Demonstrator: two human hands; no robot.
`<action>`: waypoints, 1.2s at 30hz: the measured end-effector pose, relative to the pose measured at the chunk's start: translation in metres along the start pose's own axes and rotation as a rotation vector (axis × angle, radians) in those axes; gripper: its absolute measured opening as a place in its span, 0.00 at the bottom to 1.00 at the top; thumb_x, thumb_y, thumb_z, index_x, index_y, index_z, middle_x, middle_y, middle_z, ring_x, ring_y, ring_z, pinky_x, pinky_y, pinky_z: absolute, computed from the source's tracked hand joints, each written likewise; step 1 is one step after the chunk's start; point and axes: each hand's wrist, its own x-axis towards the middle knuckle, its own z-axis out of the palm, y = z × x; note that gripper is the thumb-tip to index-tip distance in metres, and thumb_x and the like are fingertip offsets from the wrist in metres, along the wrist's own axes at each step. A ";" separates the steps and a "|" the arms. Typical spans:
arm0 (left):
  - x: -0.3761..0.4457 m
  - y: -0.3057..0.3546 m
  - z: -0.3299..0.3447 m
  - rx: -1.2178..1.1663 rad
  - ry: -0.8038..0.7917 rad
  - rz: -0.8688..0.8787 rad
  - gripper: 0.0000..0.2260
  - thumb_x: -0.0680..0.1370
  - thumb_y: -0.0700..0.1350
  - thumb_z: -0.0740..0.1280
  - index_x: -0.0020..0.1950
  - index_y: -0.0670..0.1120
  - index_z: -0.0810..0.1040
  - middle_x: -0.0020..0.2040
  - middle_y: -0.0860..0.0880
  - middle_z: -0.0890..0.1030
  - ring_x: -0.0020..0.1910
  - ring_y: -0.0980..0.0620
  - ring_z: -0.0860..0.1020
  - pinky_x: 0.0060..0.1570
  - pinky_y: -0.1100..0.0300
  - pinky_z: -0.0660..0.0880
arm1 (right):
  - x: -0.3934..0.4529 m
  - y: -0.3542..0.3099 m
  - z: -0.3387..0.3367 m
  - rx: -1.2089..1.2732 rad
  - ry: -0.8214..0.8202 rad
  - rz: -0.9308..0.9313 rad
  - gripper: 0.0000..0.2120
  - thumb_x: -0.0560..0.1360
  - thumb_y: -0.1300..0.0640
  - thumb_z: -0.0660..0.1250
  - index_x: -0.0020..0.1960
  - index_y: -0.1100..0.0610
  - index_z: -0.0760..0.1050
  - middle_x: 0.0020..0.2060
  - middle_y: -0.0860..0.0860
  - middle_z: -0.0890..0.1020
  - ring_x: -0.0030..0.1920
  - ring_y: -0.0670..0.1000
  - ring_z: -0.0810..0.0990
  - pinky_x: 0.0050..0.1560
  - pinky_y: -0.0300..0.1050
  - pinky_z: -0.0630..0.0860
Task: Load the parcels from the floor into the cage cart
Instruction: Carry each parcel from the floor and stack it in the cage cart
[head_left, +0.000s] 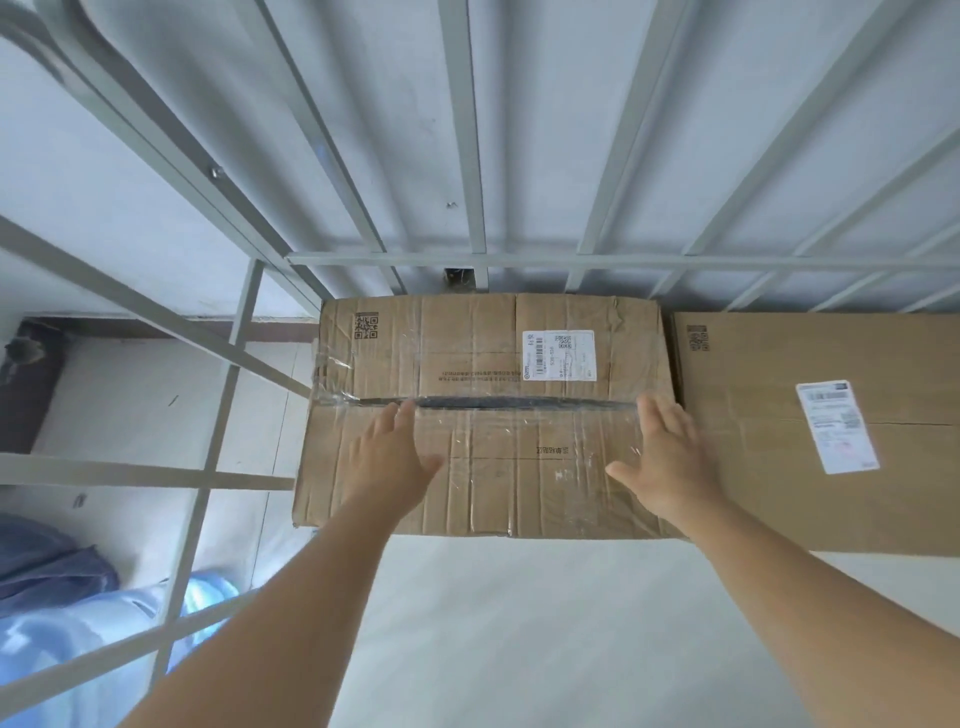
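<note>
A worn brown cardboard parcel (483, 364) with clear tape and a white label lies flat on the cage cart's pale floor (519, 623), pushed against the rear bars (478, 156). My left hand (389, 457) lies on its top with straight fingers, near the left end of the taped seam. My right hand (670, 457) lies flat on the right part of the same top. A second, larger brown parcel (779, 467) with a white label sits beside it on the right, touching it.
The cart's grey side frame (218, 415) runs down the left. Beyond it, on the room floor, lie a dark blue bag (47, 561) and a light blue bundle (104, 623). A white wall stands behind the rear bars.
</note>
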 end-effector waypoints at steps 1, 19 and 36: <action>-0.013 0.013 -0.006 -0.009 -0.002 0.040 0.36 0.76 0.54 0.67 0.79 0.50 0.51 0.78 0.49 0.57 0.75 0.47 0.60 0.72 0.50 0.60 | -0.012 -0.003 -0.010 -0.011 0.004 -0.022 0.44 0.76 0.40 0.65 0.80 0.54 0.42 0.80 0.50 0.45 0.79 0.53 0.45 0.77 0.54 0.52; -0.275 0.138 -0.114 0.210 0.099 0.552 0.33 0.79 0.57 0.62 0.79 0.51 0.50 0.77 0.52 0.58 0.76 0.51 0.57 0.75 0.53 0.52 | -0.296 0.034 -0.139 0.035 0.207 0.002 0.43 0.76 0.42 0.67 0.80 0.52 0.46 0.79 0.48 0.50 0.77 0.52 0.54 0.74 0.49 0.55; -0.514 0.298 -0.083 0.330 0.013 1.292 0.28 0.79 0.58 0.58 0.77 0.51 0.56 0.75 0.52 0.62 0.73 0.50 0.62 0.71 0.55 0.57 | -0.592 0.179 -0.128 0.224 0.535 0.531 0.36 0.78 0.44 0.62 0.79 0.54 0.50 0.78 0.49 0.56 0.78 0.51 0.53 0.75 0.49 0.51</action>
